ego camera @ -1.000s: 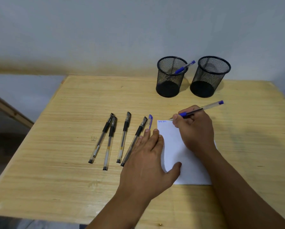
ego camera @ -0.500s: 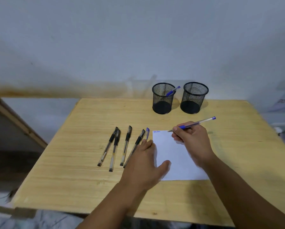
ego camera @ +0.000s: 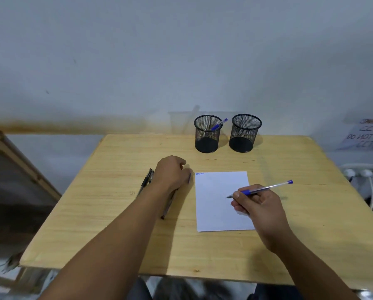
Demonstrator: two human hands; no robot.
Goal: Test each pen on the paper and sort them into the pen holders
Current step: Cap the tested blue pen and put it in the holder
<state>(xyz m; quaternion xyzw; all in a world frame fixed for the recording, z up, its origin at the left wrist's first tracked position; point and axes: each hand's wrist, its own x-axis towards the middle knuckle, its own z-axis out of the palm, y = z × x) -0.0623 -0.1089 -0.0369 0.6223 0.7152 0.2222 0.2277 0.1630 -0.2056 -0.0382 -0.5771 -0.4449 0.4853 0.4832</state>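
Behind the paper (ego camera: 222, 200) stand two black mesh pen holders: the left holder (ego camera: 207, 134) contains one blue pen (ego camera: 219, 124), while the right holder (ego camera: 245, 133) looks empty. The right hand (ego camera: 258, 205) pinches a blue-capped pen (ego camera: 265, 188) over the paper. Left of the paper, the left hand (ego camera: 171, 173) covers the black pens (ego camera: 146, 180); its grip cannot be told.

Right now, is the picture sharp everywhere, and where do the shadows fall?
Head view: the paper, both mesh pen holders and the blue pen in the right hand look sharp; the bottom edge below the table is smeared, and the sign at far right is blurred. Soft shadows fall right of the left arm and the holders.
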